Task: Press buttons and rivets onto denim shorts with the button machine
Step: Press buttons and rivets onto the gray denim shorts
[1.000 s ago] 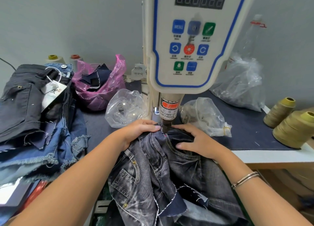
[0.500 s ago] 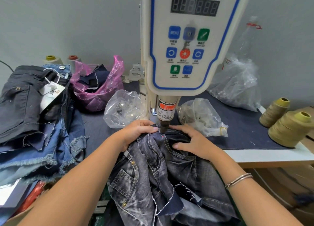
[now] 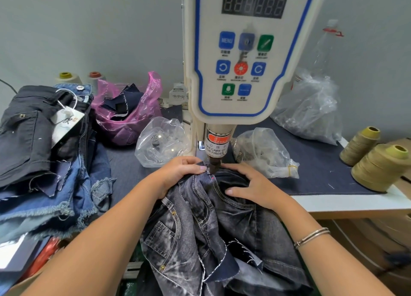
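- We see a worktop [image 3: 315, 162] covered in dark blue cloth, white front edge at right, grey wall behind.
- Far left: stack of denim garments [image 3: 44, 162], dark pair on top with a paper hang tag [image 3: 66, 120]; two thread cones [image 3: 77, 78] behind it by the wall.
- Next along: pink plastic bag [image 3: 129, 113] with dark fabric scraps inside, then a clear bag [image 3: 160, 142] just left of the machine column.
- Centre: button machine [image 3: 242, 51], cream head with blue-lined panel, dark digit display, blue, green and red keys; warning label on the ram, punch tip [image 3: 213, 167] down at the cloth.
- Right of ram: small clear bag of metal parts [image 3: 262, 153]; bigger clear bag [image 3: 311, 111] further back; two olive thread cones [image 3: 378, 160] at the far right edge.
- Denim shorts [image 3: 211, 229]: grey-black washed, pale stitching, brass rivets at the pocket corners, waistband edge under the punch, rest hanging off the front of the worktop.
- Left hand [image 3: 180, 175]: grip closed on the waistband, fingers curled over the fabric, thumb by the punch.
- Right hand [image 3: 251, 184]: grip not closed, fingers spread fairly flat, pressing the denim just right of the punch; bracelet [image 3: 311, 238] on that wrist.
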`<action>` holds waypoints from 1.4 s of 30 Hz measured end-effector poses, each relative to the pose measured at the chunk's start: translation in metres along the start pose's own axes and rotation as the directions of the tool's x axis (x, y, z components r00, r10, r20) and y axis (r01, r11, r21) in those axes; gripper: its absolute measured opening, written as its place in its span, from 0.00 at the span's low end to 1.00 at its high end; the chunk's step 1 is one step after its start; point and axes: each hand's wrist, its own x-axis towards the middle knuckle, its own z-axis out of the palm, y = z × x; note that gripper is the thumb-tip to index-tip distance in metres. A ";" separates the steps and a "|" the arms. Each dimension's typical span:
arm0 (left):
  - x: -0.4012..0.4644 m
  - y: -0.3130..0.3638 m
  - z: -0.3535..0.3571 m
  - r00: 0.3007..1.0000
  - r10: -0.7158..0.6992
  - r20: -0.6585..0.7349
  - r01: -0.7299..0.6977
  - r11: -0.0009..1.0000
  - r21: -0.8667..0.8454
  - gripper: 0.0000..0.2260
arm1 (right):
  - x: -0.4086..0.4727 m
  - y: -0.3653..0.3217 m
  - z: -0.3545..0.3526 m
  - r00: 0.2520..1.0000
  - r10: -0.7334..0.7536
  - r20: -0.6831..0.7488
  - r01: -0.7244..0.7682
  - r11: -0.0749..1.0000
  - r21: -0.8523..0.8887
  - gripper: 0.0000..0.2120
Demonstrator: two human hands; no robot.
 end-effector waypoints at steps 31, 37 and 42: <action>-0.001 -0.001 0.001 0.999 -0.007 -0.044 0.008 1.000 0.030 0.10 | 0.003 0.004 0.002 1.000 -0.018 -0.023 0.019 0.999 0.030 0.29; -0.001 -0.001 0.001 0.998 0.000 -0.056 0.003 0.998 0.061 0.20 | 0.002 0.005 0.003 1.000 -0.022 -0.020 0.023 0.999 0.037 0.29; -0.003 0.002 0.003 0.999 -0.001 -0.043 0.003 0.999 0.046 0.09 | 0.001 0.004 0.002 0.999 -0.030 -0.026 0.031 0.999 0.038 0.29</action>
